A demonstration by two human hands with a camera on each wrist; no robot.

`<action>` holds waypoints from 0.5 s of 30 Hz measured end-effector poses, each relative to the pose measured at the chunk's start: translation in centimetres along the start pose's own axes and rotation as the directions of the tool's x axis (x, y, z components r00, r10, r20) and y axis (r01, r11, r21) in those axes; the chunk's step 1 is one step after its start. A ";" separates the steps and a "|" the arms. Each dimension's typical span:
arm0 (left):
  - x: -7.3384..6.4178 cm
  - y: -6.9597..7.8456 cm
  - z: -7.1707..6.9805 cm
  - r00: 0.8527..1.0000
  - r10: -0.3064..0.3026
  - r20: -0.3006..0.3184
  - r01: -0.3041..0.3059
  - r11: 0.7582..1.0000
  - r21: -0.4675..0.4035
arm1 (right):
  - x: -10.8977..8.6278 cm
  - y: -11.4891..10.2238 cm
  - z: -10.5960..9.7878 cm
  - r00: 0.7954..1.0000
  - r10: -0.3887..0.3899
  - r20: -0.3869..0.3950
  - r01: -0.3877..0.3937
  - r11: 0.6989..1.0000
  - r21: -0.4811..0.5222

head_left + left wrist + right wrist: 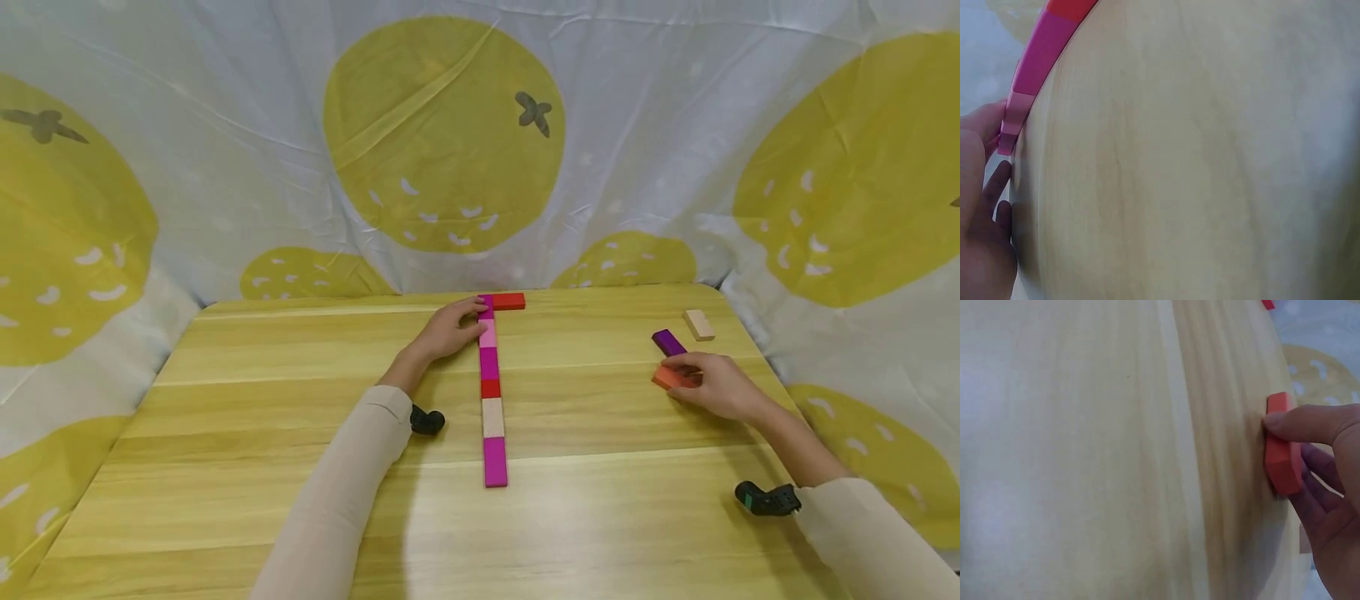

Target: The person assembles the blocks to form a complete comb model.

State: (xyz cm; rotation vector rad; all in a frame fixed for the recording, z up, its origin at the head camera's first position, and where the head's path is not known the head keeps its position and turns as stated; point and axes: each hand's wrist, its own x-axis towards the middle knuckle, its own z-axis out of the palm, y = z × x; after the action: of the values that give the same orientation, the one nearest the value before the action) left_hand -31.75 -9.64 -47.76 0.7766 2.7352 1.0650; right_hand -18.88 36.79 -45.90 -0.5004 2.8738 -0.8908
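A straight row of flat blocks runs up the table's middle: a magenta block (495, 462) nearest, then a beige block (492, 417), a red block (491, 388), another magenta block (489, 363), a pink block (488, 335) and a magenta block at the far end. Across that end, pointing right, lies a long red block (509, 301). My left hand (448, 330) rests beside the far end, loosely bent fingertips touching the row's left side. On the right, my right hand (716, 385) pinches an orange block (1280, 459) between thumb and fingers, low over the table.
Just beyond the right hand lie a purple block (667, 342) and a loose beige block (699, 325). A patterned cloth (637, 150) hangs along the table's far edge and sides. Black wrist devices (427, 420) stick out at both sleeves.
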 end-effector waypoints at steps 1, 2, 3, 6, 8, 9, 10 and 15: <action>0.0 0.0 0.0 1.000 -0.003 0.002 0.003 1.000 -0.001 | 0.1 -0.1 0.0 1.000 -0.011 -0.001 0.011 1.000 -0.001; -0.1 0.0 0.1 1.000 -0.006 0.002 0.006 1.000 -0.004 | 0.2 -0.1 -0.1 1.000 -0.027 -0.004 0.027 1.000 0.001; -0.1 0.0 0.1 1.000 -0.008 0.001 0.008 1.000 -0.007 | 0.3 -0.2 -0.1 0.999 -0.043 -0.009 0.043 0.999 0.002; -0.1 0.0 0.1 1.000 -0.009 0.002 0.009 1.000 -0.010 | 0.7 -0.6 -0.3 0.995 -0.093 -0.026 0.093 0.996 0.005; 0.0 0.0 0.1 1.000 -0.005 0.003 0.005 1.000 -0.009 | 1.1 -0.9 -0.4 0.992 -0.124 -0.034 0.124 0.992 0.006; 0.0 -0.1 0.1 1.000 -0.004 0.004 0.004 1.000 -0.007 | 1.2 -1.1 -0.4 0.990 -0.136 -0.036 0.136 0.991 0.000; 0.0 0.0 0.1 1.000 -0.004 0.004 0.004 1.000 -0.005 | 1.4 -1.2 -0.4 0.988 -0.152 -0.038 0.152 0.988 -0.006; 0.1 0.0 0.0 1.000 -0.004 0.004 0.004 1.000 0.003 | 2.4 -1.9 -0.4 0.981 -0.190 -0.044 0.190 0.982 -0.019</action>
State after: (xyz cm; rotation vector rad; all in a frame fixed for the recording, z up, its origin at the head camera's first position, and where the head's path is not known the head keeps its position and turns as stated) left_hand -31.83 -9.64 -47.77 0.7721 2.7347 1.0580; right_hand -20.68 34.73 -44.51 -0.7772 2.9122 -0.9189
